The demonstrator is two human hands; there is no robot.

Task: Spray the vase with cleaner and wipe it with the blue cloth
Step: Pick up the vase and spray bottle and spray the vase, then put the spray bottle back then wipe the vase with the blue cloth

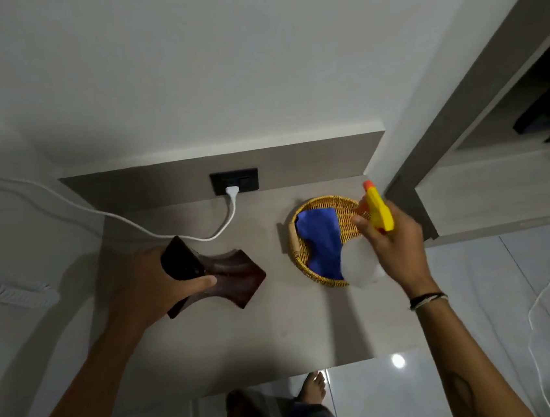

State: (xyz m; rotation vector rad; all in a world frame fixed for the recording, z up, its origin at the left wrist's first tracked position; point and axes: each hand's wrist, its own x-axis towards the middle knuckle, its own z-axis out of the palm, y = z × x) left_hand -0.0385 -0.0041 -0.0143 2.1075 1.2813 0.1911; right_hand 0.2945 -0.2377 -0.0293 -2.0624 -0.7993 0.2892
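R hand (394,246) grip is closed round the spray bottle (373,232), yellow trigger head up, nozzle aimed roughly away toward the wall. L hand (146,286) grip is wrapped on the narrow waist of the dark brown vase (219,275), which sits on the bench (280,336). From the bottle, vase lies well to the left; nozzle likely needs turning that way. Blue cloth (321,240) lies in the wicker basket (307,272), just beside the bottle.

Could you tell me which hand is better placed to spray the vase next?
The right hand: it already holds the spray bottle above the wicker basket. The left hand is occupied gripping the dark vase.
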